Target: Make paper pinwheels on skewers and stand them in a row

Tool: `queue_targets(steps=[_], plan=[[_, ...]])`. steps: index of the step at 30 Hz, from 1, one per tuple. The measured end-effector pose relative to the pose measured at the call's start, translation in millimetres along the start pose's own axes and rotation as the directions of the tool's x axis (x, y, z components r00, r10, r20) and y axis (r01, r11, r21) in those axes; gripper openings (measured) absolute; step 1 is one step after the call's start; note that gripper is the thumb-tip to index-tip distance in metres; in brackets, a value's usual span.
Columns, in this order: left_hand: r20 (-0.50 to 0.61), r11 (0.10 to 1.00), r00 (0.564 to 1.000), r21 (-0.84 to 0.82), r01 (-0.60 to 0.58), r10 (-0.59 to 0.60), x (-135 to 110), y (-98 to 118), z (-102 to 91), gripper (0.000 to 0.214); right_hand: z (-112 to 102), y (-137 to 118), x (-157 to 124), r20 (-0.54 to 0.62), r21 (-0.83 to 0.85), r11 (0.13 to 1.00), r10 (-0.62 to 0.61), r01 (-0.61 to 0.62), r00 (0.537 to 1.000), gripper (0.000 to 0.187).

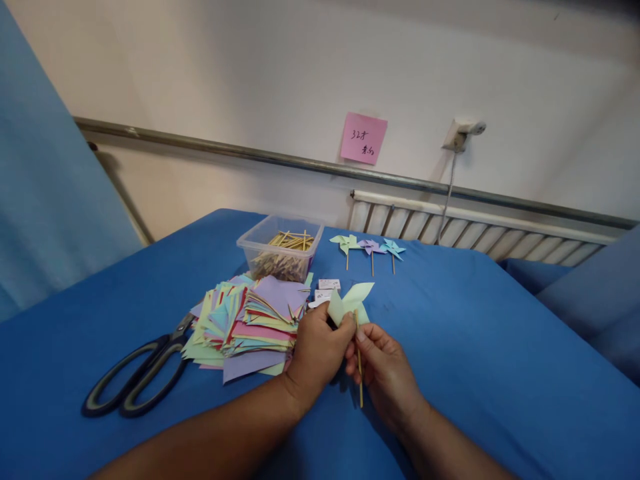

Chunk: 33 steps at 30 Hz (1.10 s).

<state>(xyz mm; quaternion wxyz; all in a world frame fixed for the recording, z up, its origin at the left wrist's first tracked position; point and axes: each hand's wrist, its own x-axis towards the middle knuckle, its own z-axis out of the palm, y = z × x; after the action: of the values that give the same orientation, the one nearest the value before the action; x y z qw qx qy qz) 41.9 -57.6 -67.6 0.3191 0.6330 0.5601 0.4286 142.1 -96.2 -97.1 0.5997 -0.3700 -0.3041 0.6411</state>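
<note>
A pale green paper pinwheel (358,297) is pinched in my left hand (320,343), its blades spreading above the fingers. My right hand (385,370) grips a thin wooden stick (361,390) that stands nearly upright against the pinwheel's middle. Both hands are closed and meet at that spot; the fingertips partly hide where stick and paper touch. Whether a pin joins them I cannot tell. Just left of my left hand lies a fanned stack of coloured paper pieces (265,327). Two small white boxes (329,285) sit right behind the hands.
A clear plastic tub (250,248) of wooden sticks stands behind the paper. Large dark-handled scissors (145,377) lie at the left. Three finished pinwheels, green (345,244), purple (371,247) and blue (393,249), lie towards the blue-covered table's (500,347) back edge, before a radiator (415,223).
</note>
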Motion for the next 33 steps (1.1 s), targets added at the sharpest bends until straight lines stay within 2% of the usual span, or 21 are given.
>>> queue_targets(steps=[33], plan=[[0.016,0.999,1.000,-0.038,-0.003,0.003,1.3,-4.5,1.0,0.020,-5.4,4.3,3.9,-0.040,-0.028,1.000,-0.009,0.008,0.999,0.031]])
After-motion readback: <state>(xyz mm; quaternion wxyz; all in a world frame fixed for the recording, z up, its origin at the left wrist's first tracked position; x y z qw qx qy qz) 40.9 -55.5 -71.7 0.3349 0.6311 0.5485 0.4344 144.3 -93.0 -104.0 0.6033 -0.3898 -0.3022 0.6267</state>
